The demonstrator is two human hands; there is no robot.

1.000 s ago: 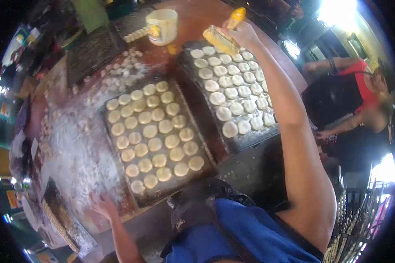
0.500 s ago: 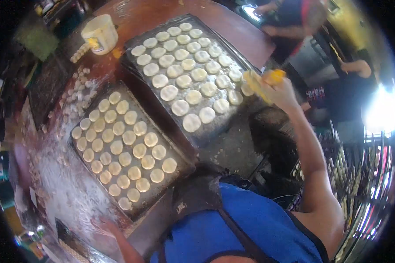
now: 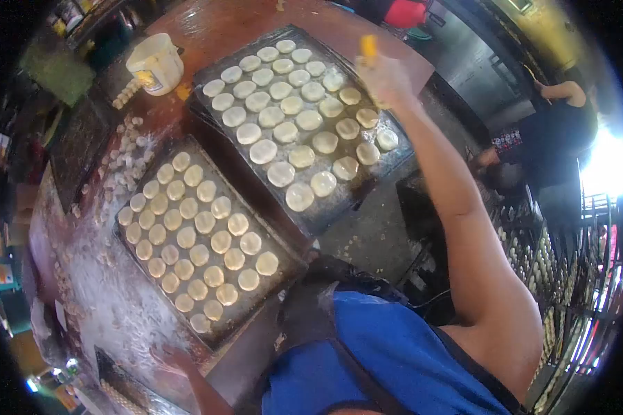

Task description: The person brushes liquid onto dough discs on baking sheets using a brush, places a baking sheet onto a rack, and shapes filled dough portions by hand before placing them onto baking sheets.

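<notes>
The right hand (image 3: 386,81) grips a yellow-handled brush (image 3: 369,47) by the edge of one tray (image 3: 325,211) of dough rounds (image 3: 299,197). The left hand (image 3: 173,360), fingers spread, is at the floury bench (image 3: 111,277) near another tray (image 3: 248,301) of rounds.

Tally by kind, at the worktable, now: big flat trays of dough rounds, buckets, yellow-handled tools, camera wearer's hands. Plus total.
Big flat trays: 2 (left tray, right tray)
Buckets: 1 (white bucket)
Yellow-handled tools: 1 (yellow-handled tool)
Wearer's hands: 2 (left hand, right hand)
Total: 6
</notes>
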